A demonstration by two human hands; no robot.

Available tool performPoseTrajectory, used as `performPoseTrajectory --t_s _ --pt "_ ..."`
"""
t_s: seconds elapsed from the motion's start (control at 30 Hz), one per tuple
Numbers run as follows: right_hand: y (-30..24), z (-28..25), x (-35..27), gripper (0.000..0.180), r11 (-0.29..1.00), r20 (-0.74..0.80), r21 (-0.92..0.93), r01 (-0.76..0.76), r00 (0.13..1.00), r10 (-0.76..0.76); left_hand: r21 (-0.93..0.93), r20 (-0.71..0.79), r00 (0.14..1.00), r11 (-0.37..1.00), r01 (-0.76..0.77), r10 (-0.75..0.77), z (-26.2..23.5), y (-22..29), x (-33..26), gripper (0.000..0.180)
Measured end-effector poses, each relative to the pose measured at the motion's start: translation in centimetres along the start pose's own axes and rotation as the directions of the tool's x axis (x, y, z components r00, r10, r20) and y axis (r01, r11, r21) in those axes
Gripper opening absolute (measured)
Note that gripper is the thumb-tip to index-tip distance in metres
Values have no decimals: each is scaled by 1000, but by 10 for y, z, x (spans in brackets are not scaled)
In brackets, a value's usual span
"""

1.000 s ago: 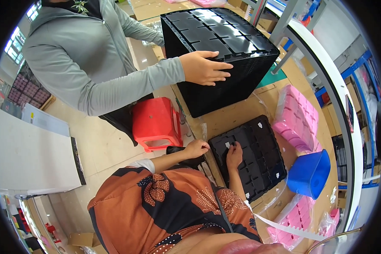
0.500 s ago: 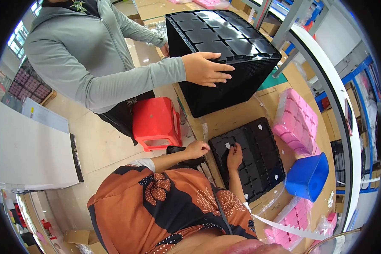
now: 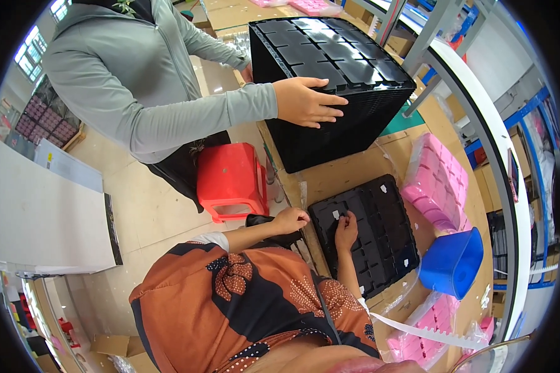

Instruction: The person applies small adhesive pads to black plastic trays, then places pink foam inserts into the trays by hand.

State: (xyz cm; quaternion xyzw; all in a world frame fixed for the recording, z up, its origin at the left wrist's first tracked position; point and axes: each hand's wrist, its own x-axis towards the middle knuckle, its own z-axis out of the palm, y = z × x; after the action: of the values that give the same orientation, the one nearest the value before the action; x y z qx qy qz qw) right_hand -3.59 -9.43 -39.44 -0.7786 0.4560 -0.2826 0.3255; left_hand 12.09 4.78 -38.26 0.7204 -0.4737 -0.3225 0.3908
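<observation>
A flat black plastic tray (image 3: 386,214) with moulded compartments lies on the table in front of me. Small white pieces, such as the white sticker (image 3: 336,214), sit near its corners. My right hand (image 3: 346,232) rests over the tray's left part, its fingertips pressed together beside that sticker; anything between them is too small to make out. Just off the tray's left edge, my left hand (image 3: 292,220) is curled with thumb and fingers pinched. Whether it holds a small thing cannot be seen.
Across from me a co-worker's hand (image 3: 310,102) lies on a tall stack of black trays (image 3: 336,130). Pink wrapped trays (image 3: 435,180) and a blue bin (image 3: 451,264) line the right side. A white paper strip (image 3: 417,331) trails near my right arm. A red stool (image 3: 231,177) stands left.
The whole view has shifted very slightly. Both my hands keep their places at the tray, and the co-worker's hand stays on the stack.
</observation>
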Motion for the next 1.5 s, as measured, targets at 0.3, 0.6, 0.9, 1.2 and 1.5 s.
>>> performPoseTrajectory --t_s 0.3,0.6,0.9,1.2,1.5 --pt "4 0 0 30 999 9 19 31 999 -32 15 -15 1000 1000 -9 9 0 0 -3 21" --pt "3 1 0 31 999 15 24 26 1000 -26 5 -27 1000 1000 -7 7 -1 -4 -4 21" --pt "6 1 -2 31 1000 15 8 30 999 -30 -15 -20 1000 1000 7 -7 0 -2 -8 20" --pt "3 -1 2 30 1000 27 -4 16 999 -16 7 -15 1000 1000 -9 9 0 -3 -5 21" --pt "11 4 1 30 1000 19 -5 17 1000 -17 5 -19 1000 1000 -17 17 1 -3 -10 21"
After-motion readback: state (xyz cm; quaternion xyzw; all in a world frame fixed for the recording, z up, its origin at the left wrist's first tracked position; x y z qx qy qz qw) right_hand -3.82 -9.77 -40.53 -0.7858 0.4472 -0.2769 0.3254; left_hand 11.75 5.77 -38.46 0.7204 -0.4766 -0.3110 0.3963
